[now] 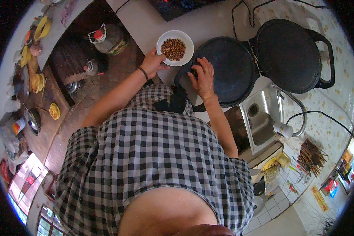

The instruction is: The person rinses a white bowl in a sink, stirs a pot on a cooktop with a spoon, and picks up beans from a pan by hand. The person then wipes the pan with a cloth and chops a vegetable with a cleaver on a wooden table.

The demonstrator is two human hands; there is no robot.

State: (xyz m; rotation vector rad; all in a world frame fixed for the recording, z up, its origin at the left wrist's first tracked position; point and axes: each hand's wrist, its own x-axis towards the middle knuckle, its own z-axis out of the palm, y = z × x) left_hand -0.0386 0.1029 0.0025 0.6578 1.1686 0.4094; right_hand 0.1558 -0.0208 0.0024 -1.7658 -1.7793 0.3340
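Note:
A white bowl (189, 50) holds small reddish-brown nuts or beans (173, 49). My left hand (154, 64) grips the bowl's lower left rim, thumb on the edge. Just right of the bowl, my right hand (203, 77) reaches over the near left edge of a black electric griddle's lower plate (231, 70); its fingers are bent and apart, and whether they touch the griddle I cannot tell. The griddle's lid (287, 56) lies folded back on the right, with its looped handle pointing away.
A steel sink (261, 118) with a faucet (283, 129) is at the right. Large plastic bottles (110, 39) stand on the left. A wooden table (47, 115) carries yellow items and a ladle-like metal thing. A black cord (233, 20) runs behind the griddle.

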